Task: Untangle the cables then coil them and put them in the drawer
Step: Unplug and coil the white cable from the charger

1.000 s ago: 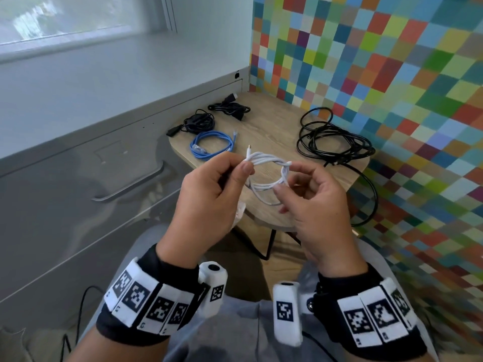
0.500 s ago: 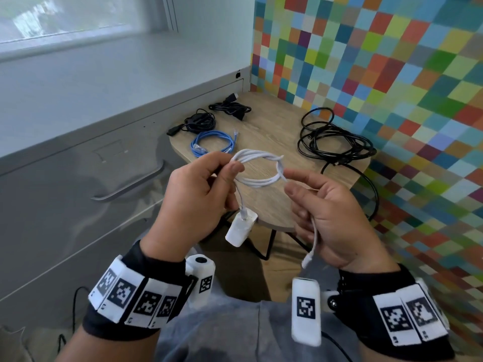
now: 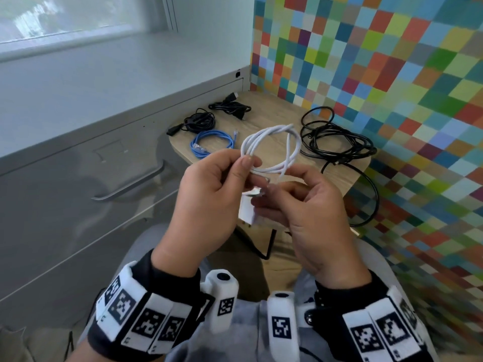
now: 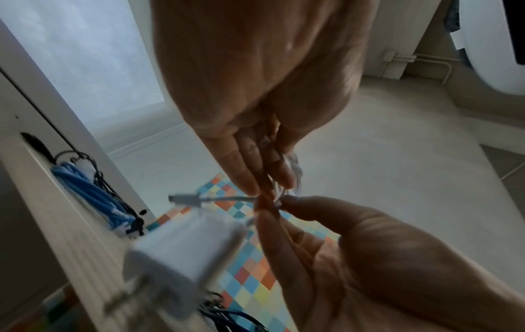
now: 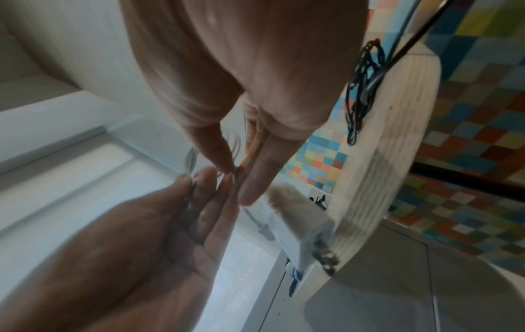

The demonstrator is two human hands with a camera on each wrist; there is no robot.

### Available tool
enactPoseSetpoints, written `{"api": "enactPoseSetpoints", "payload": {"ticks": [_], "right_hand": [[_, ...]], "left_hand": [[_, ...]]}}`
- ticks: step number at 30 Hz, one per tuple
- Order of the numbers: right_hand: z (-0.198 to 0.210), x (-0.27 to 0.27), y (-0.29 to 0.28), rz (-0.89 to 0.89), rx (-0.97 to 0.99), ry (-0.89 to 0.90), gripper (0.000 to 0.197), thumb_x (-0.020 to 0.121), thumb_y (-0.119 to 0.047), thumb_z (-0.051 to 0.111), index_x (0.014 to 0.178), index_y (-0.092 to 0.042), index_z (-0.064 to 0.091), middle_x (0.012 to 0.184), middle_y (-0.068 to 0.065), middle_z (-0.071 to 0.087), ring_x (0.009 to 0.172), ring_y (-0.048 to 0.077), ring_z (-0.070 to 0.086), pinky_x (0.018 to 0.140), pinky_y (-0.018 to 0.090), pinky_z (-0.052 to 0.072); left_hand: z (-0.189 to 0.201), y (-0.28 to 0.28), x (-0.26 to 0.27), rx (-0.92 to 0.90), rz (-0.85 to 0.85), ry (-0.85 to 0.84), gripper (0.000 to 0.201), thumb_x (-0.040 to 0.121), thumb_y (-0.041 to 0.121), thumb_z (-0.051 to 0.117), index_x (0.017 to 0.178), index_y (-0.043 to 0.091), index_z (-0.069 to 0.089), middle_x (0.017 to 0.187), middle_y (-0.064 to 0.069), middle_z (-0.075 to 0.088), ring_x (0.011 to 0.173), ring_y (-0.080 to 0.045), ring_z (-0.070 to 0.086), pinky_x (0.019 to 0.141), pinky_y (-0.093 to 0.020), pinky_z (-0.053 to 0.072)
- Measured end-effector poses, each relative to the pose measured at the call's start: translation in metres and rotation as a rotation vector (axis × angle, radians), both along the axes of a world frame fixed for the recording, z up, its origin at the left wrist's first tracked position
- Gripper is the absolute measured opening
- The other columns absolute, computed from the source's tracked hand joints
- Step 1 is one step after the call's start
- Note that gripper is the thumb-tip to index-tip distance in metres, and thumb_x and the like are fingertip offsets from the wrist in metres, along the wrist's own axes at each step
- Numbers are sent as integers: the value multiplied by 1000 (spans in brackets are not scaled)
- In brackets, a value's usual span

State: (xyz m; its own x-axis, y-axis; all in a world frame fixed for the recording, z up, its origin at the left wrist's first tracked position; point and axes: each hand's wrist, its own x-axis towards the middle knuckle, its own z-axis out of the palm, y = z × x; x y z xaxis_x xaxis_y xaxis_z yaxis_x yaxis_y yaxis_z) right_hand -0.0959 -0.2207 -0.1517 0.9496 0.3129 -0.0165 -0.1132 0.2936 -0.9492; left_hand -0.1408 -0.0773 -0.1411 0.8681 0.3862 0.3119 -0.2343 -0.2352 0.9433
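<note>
Drawers [image 3: 109,194] of a grey cabinet at nine o'clock are closed, contents hidden. Wooden surface [image 3: 274,116] at twelve o'clock carries a large loose black cable [image 3: 337,142] at one o'clock, a blue cable coil [image 3: 211,143] and two small black bundles [image 3: 201,122] at eleven. Held above its near edge, the white cable [image 3: 269,150] forms a coil. Left hand [image 3: 209,202] pinches the strands between thumb and fingers; right hand [image 3: 311,212] pinches the lower loop. White charger block [image 3: 247,212] hangs between them.
</note>
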Motion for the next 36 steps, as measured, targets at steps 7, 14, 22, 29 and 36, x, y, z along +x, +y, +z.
{"api": "enactPoseSetpoints", "payload": {"ticks": [7, 14, 22, 29, 36], "right_hand": [[-8, 1, 1, -134, 40, -93, 12, 88, -2, 76, 99, -6, 79, 101, 16, 78, 103, 30, 75, 95, 44, 60], [-10, 2, 4, -104, 244, 43, 18, 88, 9, 66, 99, -4, 73, 98, 12, 79, 96, 22, 76, 80, 25, 60], [-18, 5, 1, -142, 87, -108, 21, 88, 8, 71, 103, -6, 76, 102, 12, 77, 103, 28, 75, 95, 42, 60], [-16, 6, 0, -86, -47, -155, 32, 93, 5, 71, 121, -10, 75, 106, 7, 77, 104, 24, 76, 95, 43, 61], [-13, 2, 0, 6, -90, -212, 29, 95, 1, 67, 110, -21, 78, 106, 3, 79, 102, 17, 74, 92, 33, 59]], "left_hand": [[5, -16, -1, -9, -51, 25, 28, 107, 21, 51, 91, 16, 73, 74, 2, 73, 80, -14, 70, 83, -29, 55], [-9, -15, 9, -229, -24, 109, 29, 107, 23, 51, 92, 15, 74, 84, 6, 74, 83, -7, 63, 75, -27, 47], [-18, -13, 14, -420, -46, 125, 30, 109, 19, 46, 95, 9, 71, 106, -7, 78, 99, -21, 71, 85, -35, 51], [-17, -10, 16, -633, -132, 123, 29, 107, 11, 46, 87, 3, 65, 112, -13, 75, 106, -25, 70, 103, -41, 54], [-15, -5, 13, -708, -173, 136, 27, 108, 15, 44, 93, 4, 62, 120, -19, 73, 107, -29, 67, 103, -47, 47]]}}
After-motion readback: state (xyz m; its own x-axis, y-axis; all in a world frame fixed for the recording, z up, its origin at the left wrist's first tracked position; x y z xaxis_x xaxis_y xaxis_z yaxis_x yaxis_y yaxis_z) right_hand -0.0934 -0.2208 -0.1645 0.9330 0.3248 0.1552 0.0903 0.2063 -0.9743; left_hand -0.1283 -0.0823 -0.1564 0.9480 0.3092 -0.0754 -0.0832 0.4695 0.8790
